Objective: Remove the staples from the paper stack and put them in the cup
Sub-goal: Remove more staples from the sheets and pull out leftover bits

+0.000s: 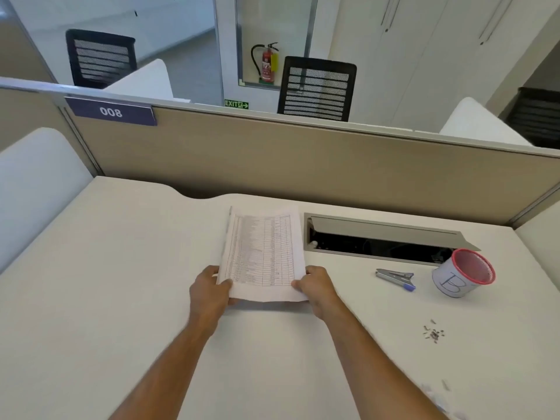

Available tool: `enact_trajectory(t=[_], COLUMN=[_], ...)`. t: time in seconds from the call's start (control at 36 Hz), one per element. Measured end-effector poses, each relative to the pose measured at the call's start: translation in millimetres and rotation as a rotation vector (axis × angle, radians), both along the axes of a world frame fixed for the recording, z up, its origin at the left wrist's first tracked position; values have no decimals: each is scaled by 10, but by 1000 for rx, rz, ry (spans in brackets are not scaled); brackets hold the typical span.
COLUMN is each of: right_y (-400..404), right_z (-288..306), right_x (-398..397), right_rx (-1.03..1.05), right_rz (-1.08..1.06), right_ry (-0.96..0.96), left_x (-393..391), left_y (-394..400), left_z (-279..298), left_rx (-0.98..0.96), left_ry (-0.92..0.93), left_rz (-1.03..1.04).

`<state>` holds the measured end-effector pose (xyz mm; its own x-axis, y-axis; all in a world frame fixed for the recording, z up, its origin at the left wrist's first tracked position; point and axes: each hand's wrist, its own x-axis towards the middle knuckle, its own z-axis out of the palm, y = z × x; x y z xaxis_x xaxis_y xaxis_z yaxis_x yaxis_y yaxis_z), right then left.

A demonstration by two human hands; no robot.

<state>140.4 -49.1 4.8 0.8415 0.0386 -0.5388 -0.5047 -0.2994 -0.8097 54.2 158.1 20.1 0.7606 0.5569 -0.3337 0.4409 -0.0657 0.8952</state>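
White table (121,283) carries one paper stack (263,253) near its far edge, gripped at the near corners: left hand (209,294) on the left corner, right hand (316,291) on the right. Toward the right edge: one staple remover (394,274), one red-rimmed cup (463,272), one cluster of loose staples (434,333), too small to count.
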Motion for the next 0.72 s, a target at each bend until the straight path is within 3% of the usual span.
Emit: enact_trajectory(t=[0.19,0.42,0.72], right_y=[143,144,193], right_z=[-87,2,-94], right_x=[210,272,276], right_rx=[-73,-238,-285], right_rz=[-92,-122,-118], right_ry=[8,-101,-138], left_x=[323,508,490], left_y=[119,133,104], left_z=[11,-87,-159], left_rx=[107,104,125], left_ry=[50,116,113], left_rz=[-31,-34,1])
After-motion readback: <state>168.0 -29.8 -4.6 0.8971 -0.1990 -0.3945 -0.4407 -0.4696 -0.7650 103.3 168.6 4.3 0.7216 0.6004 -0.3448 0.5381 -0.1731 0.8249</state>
